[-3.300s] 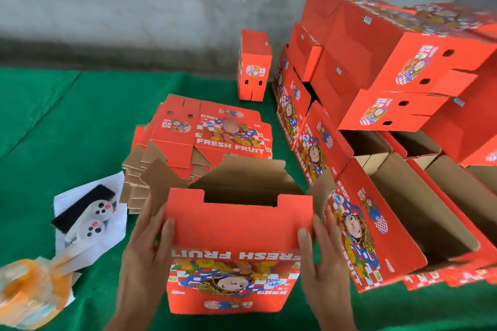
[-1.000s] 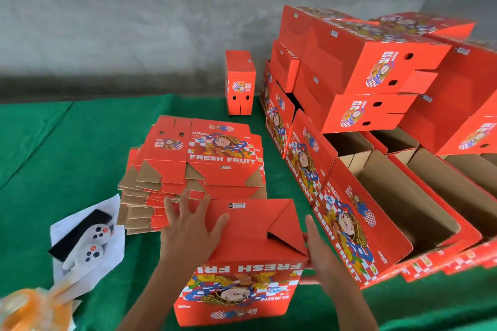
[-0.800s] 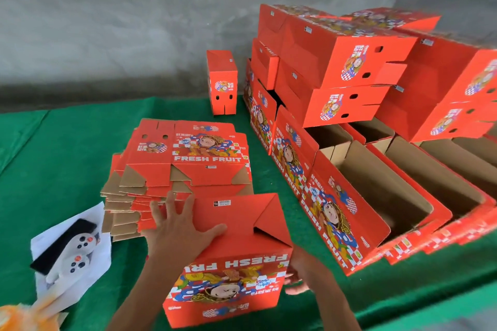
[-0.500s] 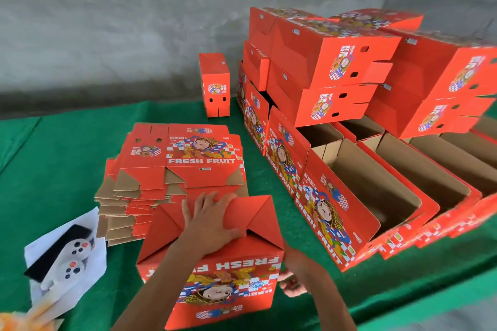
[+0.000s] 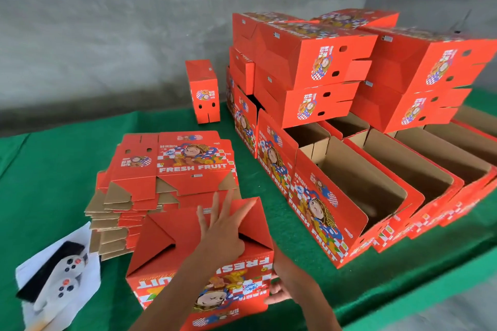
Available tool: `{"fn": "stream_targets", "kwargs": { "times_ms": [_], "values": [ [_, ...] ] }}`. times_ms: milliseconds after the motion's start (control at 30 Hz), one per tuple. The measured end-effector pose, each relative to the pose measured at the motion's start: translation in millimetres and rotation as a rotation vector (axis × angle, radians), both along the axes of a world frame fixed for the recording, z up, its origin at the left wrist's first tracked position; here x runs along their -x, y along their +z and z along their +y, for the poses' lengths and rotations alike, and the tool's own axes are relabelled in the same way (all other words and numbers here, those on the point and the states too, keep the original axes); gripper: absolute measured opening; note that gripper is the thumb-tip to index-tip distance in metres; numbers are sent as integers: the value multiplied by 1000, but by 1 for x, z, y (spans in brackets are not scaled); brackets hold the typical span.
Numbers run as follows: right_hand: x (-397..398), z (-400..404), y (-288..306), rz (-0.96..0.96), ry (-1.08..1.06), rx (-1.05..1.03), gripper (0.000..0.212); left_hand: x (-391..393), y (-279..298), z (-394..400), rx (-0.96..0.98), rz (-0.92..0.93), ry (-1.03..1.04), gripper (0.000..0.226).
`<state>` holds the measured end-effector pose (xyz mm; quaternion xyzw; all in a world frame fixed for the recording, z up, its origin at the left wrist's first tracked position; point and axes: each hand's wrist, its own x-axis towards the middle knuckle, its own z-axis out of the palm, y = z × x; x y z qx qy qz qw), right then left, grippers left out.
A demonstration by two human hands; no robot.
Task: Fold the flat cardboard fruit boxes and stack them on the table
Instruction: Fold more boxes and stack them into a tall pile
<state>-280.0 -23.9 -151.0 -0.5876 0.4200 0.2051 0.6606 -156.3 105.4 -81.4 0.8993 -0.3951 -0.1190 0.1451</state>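
Low and left of centre in the frame, the pile of flat boxes (image 5: 166, 177) lies on the green table (image 5: 40, 183), and just in front of it stands the box being folded (image 5: 199, 255), upside down. The left hand (image 5: 223, 234) presses flat, fingers spread, on its bottom flaps, while the right hand (image 5: 285, 285) cups its right lower corner, fingers loosely curled. It looks light, stiff and easily creased, so I'd lift it by both side walls toward the folded stack (image 5: 349, 88) at upper right
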Motion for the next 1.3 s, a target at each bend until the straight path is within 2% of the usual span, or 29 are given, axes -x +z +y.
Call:
{"fn": "stream_targets", "kwargs": {
  "times_ms": [67,100,133,167,200,233,267,333,400,467,600,733,800,867,933,1000,1067,1100,1200,1267,1300],
  "values": [
    [4,-3,-1,18,17,35,87,-1,7,-3,175,181,-100,102],
    [5,-5,-1,22,29,56,86,-1,9,-2,281,217,-75,93],
    [4,-6,-2,24,30,69,87,-3,8,0,356,145,-7,79],
    [3,-6,-3,25,17,75,89,-4,5,3,341,-38,61,65],
    [2,-6,-3,23,-2,80,91,-4,3,5,235,-207,91,63],
    [0,-5,-4,14,-27,89,92,-3,0,7,123,-270,50,73],
    [-1,-4,-5,0,-54,102,89,0,-3,9,54,-245,-38,85],
    [-2,-1,-6,-15,-65,117,82,5,-7,16,65,-128,-169,109],
    [-4,3,-7,-15,-61,108,78,6,-12,27,87,-151,-226,125],
    [-5,7,-10,-20,-79,118,76,9,-11,33,8,-191,-203,132],
    [-7,9,-13,-20,-109,119,72,12,-6,32,-123,-177,-174,131],
    [-8,11,-14,-68,-75,163,63,14,-7,31,-251,-202,-113,107],
    [-6,11,-8,-124,-43,331,66,17,-4,32,-255,-204,-82,90],
    [-4,7,3,-222,-90,446,73,22,-1,35,-170,-218,-88,81],
    [-4,4,22,-399,-186,402,75,27,-2,47,-3,-226,-87,78],
    [-13,0,41,-603,-257,239,73,26,2,60,175,-243,-95,75],
    [-25,-2,59,-718,-210,217,71,18,7,69,212,-332,-105,76],
    [-31,-3,66,-727,-136,308,72,15,13,73,122,-337,-110,80],
    [-56,-6,78,-606,218,791,79,9,21,78,-182,-231,-126,88],
    [-72,-6,81,-532,386,1017,69,11,21,83,-177,-225,-138,82],
    [-77,-9,82,-505,437,1046,65,14,20,84,-166,-256,-157,78]
  ]
}}
